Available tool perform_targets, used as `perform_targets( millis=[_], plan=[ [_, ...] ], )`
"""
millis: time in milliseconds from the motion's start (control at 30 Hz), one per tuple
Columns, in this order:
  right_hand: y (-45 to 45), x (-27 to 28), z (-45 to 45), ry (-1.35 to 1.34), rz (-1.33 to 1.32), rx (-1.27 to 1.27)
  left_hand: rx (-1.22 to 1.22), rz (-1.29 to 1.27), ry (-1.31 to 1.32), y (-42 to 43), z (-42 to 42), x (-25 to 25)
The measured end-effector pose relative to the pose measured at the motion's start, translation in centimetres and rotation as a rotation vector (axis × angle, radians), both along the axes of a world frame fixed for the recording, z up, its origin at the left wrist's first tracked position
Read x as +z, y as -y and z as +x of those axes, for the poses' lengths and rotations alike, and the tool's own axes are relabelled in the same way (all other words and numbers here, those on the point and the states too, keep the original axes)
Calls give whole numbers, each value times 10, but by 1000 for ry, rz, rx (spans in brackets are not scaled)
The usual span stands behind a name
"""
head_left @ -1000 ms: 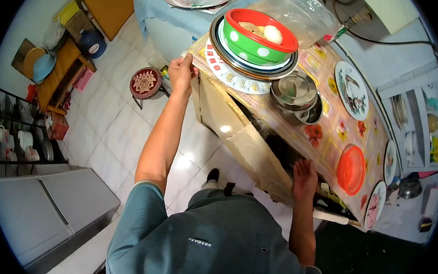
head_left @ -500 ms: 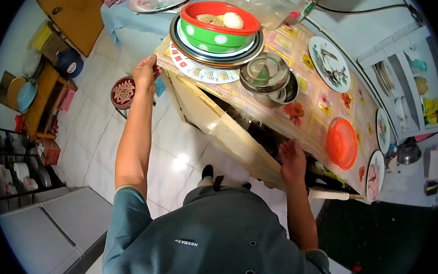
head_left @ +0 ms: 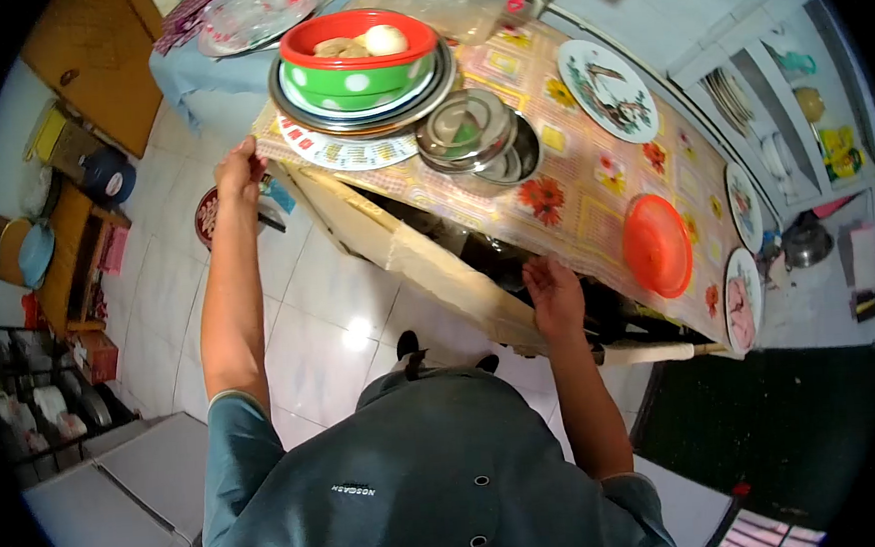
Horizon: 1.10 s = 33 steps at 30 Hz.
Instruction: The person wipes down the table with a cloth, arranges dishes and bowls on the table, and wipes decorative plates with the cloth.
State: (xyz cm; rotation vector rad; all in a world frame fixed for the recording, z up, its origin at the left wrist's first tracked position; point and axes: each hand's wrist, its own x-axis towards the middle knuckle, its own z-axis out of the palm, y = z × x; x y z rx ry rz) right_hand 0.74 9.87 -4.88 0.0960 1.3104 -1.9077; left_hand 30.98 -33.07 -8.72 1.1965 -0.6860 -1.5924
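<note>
A flower-patterned tablecloth (head_left: 592, 179) covers the table. My left hand (head_left: 238, 173) pinches its far left corner between thumb and fingers. At the front edge of the cloth is my right hand (head_left: 556, 294), palm up with fingers loosely apart; nothing shows in it, and whether it touches the cloth is unclear. Close to my left hand, a green polka-dot basin (head_left: 358, 86) with a red rim holds pale food pieces, on top of stacked plates and a patterned mat (head_left: 335, 151). Steel bowls with a lid (head_left: 467, 131) stand beside it. An orange plate (head_left: 658, 246) lies right of my right hand.
Below the cloth, a pale cabinet door (head_left: 438, 273) hangs ajar over a dark interior. Decorated plates (head_left: 609, 91) line the wall side. A round stool (head_left: 208, 217) is on the tiled floor beyond my left arm. White cabinets (head_left: 155, 481) stand at lower left.
The view has turned, so the table and its dishes appear further left and higher. My left hand keeps its pinch on the corner; my right hand remains by the front edge.
</note>
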Motion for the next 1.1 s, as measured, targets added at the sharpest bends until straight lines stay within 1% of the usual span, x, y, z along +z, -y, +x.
perform_targets(
  millis=[33,100,133,167,233,300,367,400,500,567,600,633,733,800,900,933,1000,1033,1067,1100],
  plan=[
    [1,2,1,-9,6,7,-30,-16,-4,4,2,-2],
    [0,-6,-3,5,-3,-20,19,33,17,2,0,1],
    [0,-5,-1,-12,3,6,11,34,22,4,2,0],
    [0,-5,-1,-29,8,32,-55,29,4,16,9,-16],
    [1,-8,-2,-36,-12,28,20,77,15,5,2,0],
    [1,-9,-2,-23,27,26,-21,64,-19,10,6,-6],
    [-1,-11,-4,-28,8,29,-31,78,-84,15,8,-12],
    [1,-6,-2,-26,6,34,-7,107,-63,16,8,-13],
    [2,-7,0,-47,-6,20,-83,61,-113,31,17,-32],
    [1,-12,-2,-10,41,32,-115,57,-128,39,19,-41],
    [1,-10,-1,-21,39,11,-172,23,-110,52,30,-59],
    [2,-7,0,-15,36,30,-87,60,-54,48,26,-54],
    [2,1,-1,9,21,61,-89,17,-75,42,23,-50],
    [4,10,3,7,10,94,-44,17,-54,45,24,-52],
    [5,13,1,81,-19,53,-73,30,-24,66,38,-70],
    [5,14,1,69,-28,39,-82,24,-6,69,38,-67],
    [4,11,1,66,-42,12,-81,55,10,73,37,-70],
    [5,8,2,68,-56,-7,-82,66,10,85,41,-77],
    [5,-7,0,32,-94,-11,-95,77,11,101,49,-89],
    [5,-8,1,30,-103,-28,-111,89,13,110,52,-96]
  ],
)
